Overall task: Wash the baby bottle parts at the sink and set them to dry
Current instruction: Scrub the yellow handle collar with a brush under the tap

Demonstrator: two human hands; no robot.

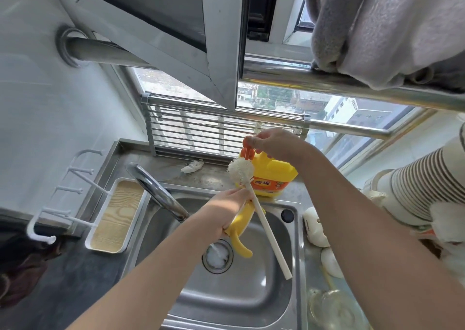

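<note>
Over the steel sink [251, 302], my left hand [230, 204] grips a yellow bottle part with curved handles [241, 231] together with a white bottle brush [266, 224]. The brush's bristly head [241, 168] points up under the orange pump [247, 151] of a yellow detergent bottle [273, 179] standing behind the sink. My right hand [271, 141] presses down on that pump top with curled fingers. White bottle parts [314, 226] lie on the counter right of the sink, and a clear bottle piece [334, 307] lies nearer me.
A chrome faucet [158, 191] arches over the sink's left side. A wood-lined white tray [118, 214] with hooks sits on the left. A metal rack [221, 131] leans at the window. Striped bowls [422, 184] stack on the right. A towel [377, 28] hangs overhead.
</note>
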